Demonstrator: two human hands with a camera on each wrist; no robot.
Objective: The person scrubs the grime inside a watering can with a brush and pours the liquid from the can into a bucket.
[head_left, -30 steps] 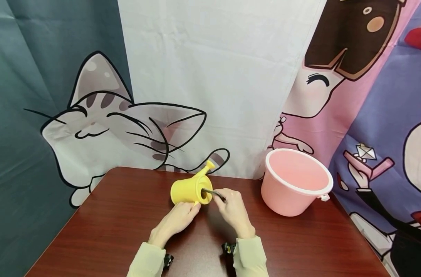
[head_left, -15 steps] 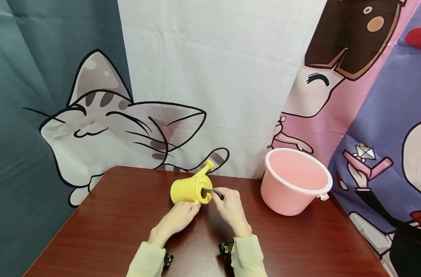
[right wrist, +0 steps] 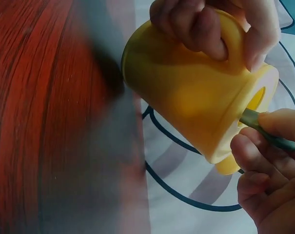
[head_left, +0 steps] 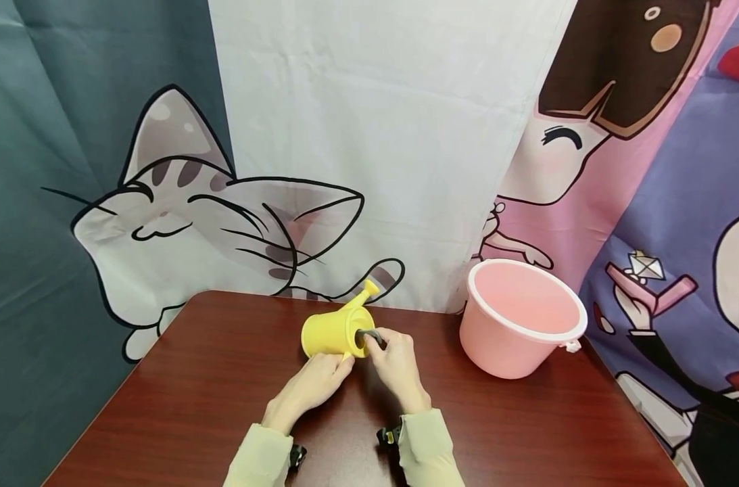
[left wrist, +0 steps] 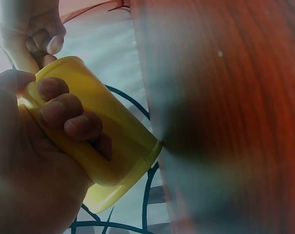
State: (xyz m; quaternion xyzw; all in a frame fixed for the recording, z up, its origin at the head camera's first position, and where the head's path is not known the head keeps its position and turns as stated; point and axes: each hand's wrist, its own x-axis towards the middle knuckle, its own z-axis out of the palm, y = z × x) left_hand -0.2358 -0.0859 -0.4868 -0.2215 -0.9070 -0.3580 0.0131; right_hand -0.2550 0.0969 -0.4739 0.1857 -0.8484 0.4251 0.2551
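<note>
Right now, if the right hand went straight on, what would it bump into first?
The right hand would probably meet the yellow watering can at its open end, though any gap is hard to judge.

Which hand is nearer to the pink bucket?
The right. In the head view, the right hand, pinching a dark tool, sits left of the bucket, not touching it; the left hand, gripping the yellow watering can, is farther left.
</note>
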